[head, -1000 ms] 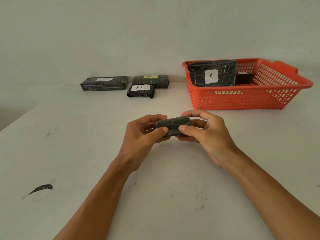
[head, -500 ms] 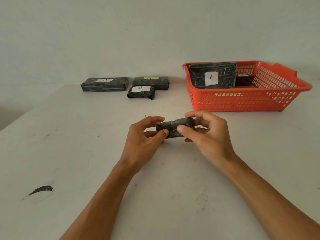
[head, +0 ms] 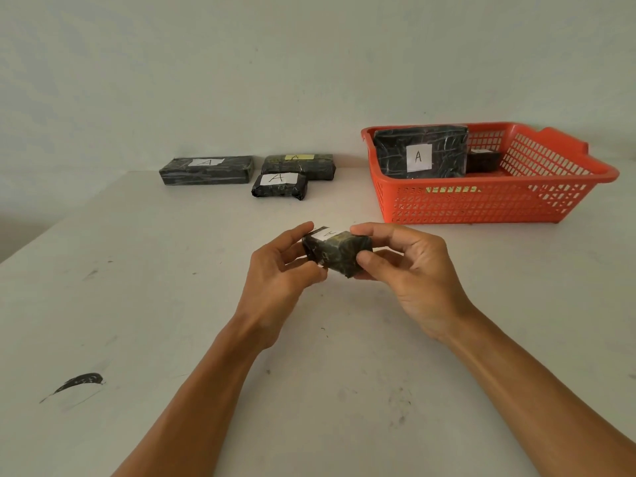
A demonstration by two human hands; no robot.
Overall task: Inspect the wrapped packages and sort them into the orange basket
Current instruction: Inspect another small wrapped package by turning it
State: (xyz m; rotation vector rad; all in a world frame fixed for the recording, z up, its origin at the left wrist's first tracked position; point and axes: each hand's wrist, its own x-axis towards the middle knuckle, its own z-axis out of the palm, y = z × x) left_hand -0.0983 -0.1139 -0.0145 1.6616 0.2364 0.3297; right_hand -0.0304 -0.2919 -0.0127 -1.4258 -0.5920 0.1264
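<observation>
Both hands meet at frame centre over the white desk (head: 172,304), sharing one small dark wrapped package (head: 339,251). Left hand (head: 275,273) pinches its left end, index finger on the top edge, thumb tucked under near the bottom corner. Right hand (head: 409,266) pinches the right end, index finger curled over the top, thumb pressed on the near face. Package is held off the desk, tilted, a corner pointing down toward the camera; a white label on its upper face, the mark on it too blurred to read.

Orange basket (head: 481,204) sits at 2 o'clock from the hands, near the wall. Inside, a large dark package (head: 392,149) with a white "A" label leans upright against the left end. Just to its right, a smaller dark package (head: 483,161) lies low in the basket. Something yellow shows through the mesh of the front wall, unclear what.

At 11 o'clock, three more wrapped packages by the wall: a long flat one (head: 206,172) farthest left with a white label, one with a yellow label (head: 299,165) to its right, and a short one (head: 279,187) with a white "A" label in front of that, touching or nearly so.

Black smear (head: 81,380) on the desk at 8 o'clock, well apart from everything.
</observation>
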